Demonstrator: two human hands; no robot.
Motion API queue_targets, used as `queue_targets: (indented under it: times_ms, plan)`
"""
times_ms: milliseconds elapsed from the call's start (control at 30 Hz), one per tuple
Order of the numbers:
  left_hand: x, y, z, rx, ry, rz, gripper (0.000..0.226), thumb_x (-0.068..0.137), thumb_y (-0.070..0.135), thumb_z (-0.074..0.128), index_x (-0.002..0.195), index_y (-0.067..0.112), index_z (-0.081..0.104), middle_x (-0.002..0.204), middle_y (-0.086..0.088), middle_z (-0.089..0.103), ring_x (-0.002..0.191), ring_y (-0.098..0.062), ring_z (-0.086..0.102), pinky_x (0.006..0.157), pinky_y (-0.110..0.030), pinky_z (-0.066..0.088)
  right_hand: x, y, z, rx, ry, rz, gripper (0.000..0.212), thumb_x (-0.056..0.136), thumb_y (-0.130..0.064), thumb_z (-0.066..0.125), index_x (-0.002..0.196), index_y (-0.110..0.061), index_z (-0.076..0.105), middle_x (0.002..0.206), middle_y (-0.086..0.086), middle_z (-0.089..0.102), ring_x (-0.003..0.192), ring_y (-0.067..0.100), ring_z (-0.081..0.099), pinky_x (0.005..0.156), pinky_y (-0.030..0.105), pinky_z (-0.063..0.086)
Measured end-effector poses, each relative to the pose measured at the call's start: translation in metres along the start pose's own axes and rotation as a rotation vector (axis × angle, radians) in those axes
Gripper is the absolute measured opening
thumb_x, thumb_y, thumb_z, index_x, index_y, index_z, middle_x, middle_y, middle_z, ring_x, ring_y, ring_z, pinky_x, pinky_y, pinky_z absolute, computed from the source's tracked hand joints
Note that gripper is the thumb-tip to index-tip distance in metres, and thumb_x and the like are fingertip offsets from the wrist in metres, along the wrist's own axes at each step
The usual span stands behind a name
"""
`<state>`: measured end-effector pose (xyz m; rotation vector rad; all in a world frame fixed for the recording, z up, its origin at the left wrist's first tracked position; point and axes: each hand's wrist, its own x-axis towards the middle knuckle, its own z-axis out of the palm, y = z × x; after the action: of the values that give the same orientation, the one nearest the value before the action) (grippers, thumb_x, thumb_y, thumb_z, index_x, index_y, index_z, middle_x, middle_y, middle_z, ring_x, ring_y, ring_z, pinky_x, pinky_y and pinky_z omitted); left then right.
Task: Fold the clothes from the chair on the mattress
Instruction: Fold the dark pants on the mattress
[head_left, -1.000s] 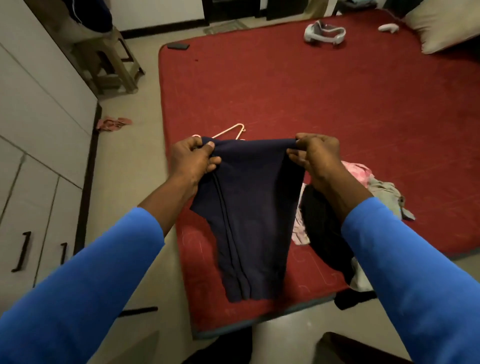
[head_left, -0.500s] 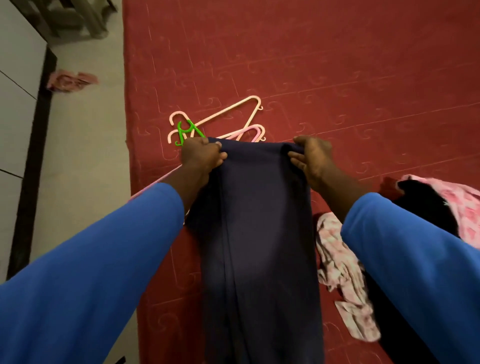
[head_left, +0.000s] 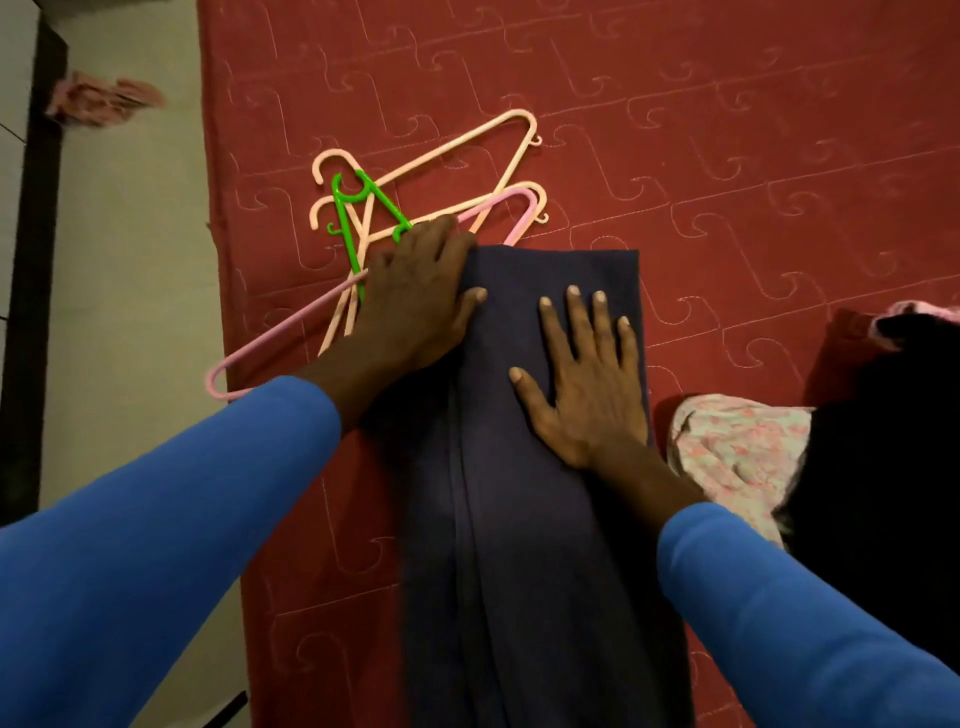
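A dark navy garment (head_left: 535, 545) lies flat in a long strip on the red quilted mattress (head_left: 727, 156), its far edge straight. My right hand (head_left: 582, 384) presses flat on its upper part with fingers spread. My left hand (head_left: 421, 296) rests flat along the garment's left edge, thumb on the cloth. To the right sits a pile of other clothes: a pink floral piece (head_left: 737, 452) and a black piece (head_left: 878, 457).
Several plastic hangers, pink (head_left: 291, 332), cream (head_left: 457, 145) and green (head_left: 363, 208), lie on the mattress just beyond my left hand. Pale floor (head_left: 130, 260) runs along the mattress's left side, with a pink cloth (head_left: 98, 101) on it beside a dark cabinet base (head_left: 31, 260).
I have laid the navy garment down on the mattress; both hands let go of its top corners and now lie flat on it.
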<state>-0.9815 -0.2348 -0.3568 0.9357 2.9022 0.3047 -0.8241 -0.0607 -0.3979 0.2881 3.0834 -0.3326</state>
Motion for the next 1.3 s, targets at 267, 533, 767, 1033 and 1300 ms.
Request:
queue_targets:
  times_ms: [267,533,767,1033,1300]
  plan:
    - [-0.009,0.002,-0.003,0.115,0.086,-0.163,0.05,0.099,0.028,0.05,0.147,0.015,0.046,0.166,-0.017,0.027,0.155,-0.036,0.023,0.119,-0.065,0.02,0.011,0.002,0.001,0.044,0.05,0.263,0.086,0.098,-0.074,0.02,0.166,-0.025,0.006,0.174,0.0,-0.006,0.159,0.024,-0.013,0.127,0.055,-0.003]
    - [-0.134,0.074,0.05,-0.08,0.04,0.141,0.071,0.103,0.056,0.036,0.158,0.012,0.038,0.17,-0.01,0.025,0.158,-0.028,0.017,0.126,-0.052,0.02,-0.015,0.005,-0.008,0.085,0.036,0.177,0.076,0.104,-0.061,0.024,0.165,-0.017,0.017,0.174,0.005,0.002,0.16,0.027,-0.006,0.127,0.054,0.001]
    - [-0.193,0.088,0.027,-0.061,0.133,-0.136,0.061,0.101,0.049,0.048,0.149,0.011,0.05,0.157,-0.015,0.043,0.142,-0.037,0.042,0.111,-0.052,0.038,-0.11,-0.008,-0.039,0.409,0.06,0.343,0.072,0.096,-0.044,0.055,0.155,-0.007,0.039,0.165,0.016,0.03,0.152,0.032,0.029,0.123,0.048,0.028]
    - [-0.352,0.165,0.006,-0.454,0.06,-0.381,0.026,0.092,0.04,0.071,0.108,0.022,0.061,0.1,0.006,0.055,0.086,-0.015,0.058,0.078,-0.041,0.053,-0.293,-0.022,-0.049,0.679,0.028,0.766,0.041,0.096,-0.046,0.066,0.129,-0.023,0.056,0.121,0.001,0.064,0.109,0.022,0.063,0.09,0.036,0.05]
    - [-0.375,0.208,-0.007,-0.282,-0.118,-0.506,0.049,0.082,0.076,0.061,0.109,0.035,0.062,0.102,0.01,0.064,0.095,-0.016,0.065,0.089,-0.041,0.051,-0.357,-0.044,-0.054,1.045,0.114,0.798,0.013,0.097,-0.036,0.07,0.101,-0.028,0.061,0.092,-0.015,0.068,0.081,0.0,0.065,0.075,0.023,0.055]
